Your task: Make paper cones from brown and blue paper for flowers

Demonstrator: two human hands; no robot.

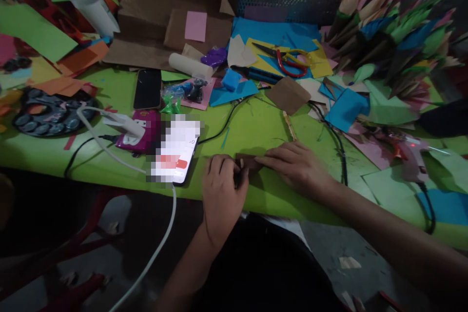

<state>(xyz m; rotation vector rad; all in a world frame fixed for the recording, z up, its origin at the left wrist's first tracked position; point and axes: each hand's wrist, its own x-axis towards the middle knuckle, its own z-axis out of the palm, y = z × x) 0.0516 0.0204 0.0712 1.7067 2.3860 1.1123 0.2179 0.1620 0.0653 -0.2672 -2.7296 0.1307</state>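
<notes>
Green bench [256, 126] surface fills the frame, littered with coloured paper. Lower centre: left hand [223, 190] is curled and pinched on the near end of a small brown paper piece [248, 162]; right hand [296, 165] lies flat with fingers pressing its other end to the bench. Judged step: folding or rolling the piece; the next move calls for steady pressure along the fold. Left of the hands lies a phone [177, 151] on a white cable. Farther, centre right, scissors [288, 58] rest on yellow paper; at upper right, folded paper flowers [391, 24] are stacked.
</notes>
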